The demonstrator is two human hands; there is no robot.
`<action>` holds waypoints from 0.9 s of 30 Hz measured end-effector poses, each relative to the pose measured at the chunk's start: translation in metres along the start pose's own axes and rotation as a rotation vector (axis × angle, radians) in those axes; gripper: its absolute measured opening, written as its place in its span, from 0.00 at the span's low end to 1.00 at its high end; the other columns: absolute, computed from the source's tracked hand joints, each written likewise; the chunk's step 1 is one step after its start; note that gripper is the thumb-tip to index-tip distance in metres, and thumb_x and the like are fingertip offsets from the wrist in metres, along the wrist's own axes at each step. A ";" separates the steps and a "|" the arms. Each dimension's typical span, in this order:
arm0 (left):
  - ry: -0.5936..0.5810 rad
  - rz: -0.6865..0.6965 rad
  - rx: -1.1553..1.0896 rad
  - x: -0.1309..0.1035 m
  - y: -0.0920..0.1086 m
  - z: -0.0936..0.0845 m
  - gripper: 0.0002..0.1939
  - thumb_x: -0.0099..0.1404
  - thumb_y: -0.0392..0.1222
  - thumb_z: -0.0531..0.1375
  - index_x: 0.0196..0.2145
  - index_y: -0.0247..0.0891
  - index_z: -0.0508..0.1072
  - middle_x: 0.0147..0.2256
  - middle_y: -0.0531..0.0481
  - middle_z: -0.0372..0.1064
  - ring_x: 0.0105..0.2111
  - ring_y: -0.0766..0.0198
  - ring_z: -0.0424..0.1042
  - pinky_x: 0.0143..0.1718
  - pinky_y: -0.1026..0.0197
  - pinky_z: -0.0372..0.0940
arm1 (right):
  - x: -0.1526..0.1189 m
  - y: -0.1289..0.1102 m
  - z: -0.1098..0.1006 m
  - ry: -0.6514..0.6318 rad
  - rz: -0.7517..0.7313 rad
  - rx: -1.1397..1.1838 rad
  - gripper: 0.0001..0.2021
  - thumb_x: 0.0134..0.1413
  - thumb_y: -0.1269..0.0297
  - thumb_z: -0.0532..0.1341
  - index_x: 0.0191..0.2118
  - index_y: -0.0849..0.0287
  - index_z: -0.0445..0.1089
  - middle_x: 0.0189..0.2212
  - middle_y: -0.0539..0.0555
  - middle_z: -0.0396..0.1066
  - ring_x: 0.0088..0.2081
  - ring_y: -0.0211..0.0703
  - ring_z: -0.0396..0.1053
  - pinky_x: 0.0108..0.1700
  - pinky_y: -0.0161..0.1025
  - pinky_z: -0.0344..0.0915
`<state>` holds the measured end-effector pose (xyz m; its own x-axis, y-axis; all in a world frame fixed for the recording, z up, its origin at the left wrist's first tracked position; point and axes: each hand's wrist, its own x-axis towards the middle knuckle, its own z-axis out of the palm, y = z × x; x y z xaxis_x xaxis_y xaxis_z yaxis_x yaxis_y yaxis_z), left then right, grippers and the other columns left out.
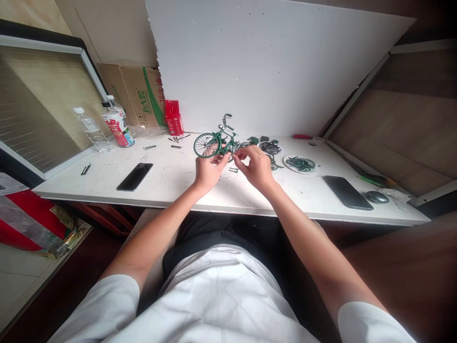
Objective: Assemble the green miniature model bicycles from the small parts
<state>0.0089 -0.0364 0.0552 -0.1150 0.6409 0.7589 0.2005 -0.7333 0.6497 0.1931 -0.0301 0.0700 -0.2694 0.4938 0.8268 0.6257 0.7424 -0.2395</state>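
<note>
A small green model bicycle [214, 143] is held upright above the white table, its spoked wheel to the left and its handlebars at the top. My left hand [210, 170] grips the lower part of the frame between thumb and fingers. My right hand [256, 166] is closed in a pinch at the bicycle's lower right side; whether a small part lies between its fingertips is hidden. Just below the fingertips, a small green part [233, 170] lies on the table. Behind my right hand are dark wheels [270, 148] and other green parts.
On the white table [178, 190] lie a phone [134, 176], a plate of green parts [300, 164], a black slab [348, 192] and a mouse [377, 196]. Bottles [117, 125], a red box [173, 117] and a carton [137, 95] stand at the back left.
</note>
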 end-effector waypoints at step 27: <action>-0.057 -0.697 -0.502 0.019 -0.008 -0.014 0.27 0.60 0.58 0.76 0.44 0.38 0.73 0.43 0.43 0.81 0.39 0.58 0.85 0.35 0.65 0.72 | -0.039 0.068 0.046 -0.466 0.091 -0.156 0.12 0.69 0.63 0.65 0.52 0.59 0.81 0.49 0.66 0.81 0.60 0.70 0.65 0.58 0.62 0.66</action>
<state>-0.0089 -0.0216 0.0650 0.0001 0.9828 0.1844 -0.3534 -0.1725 0.9194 0.2120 0.0221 -0.0016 -0.4846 0.7300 0.4820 0.7545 0.6276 -0.1919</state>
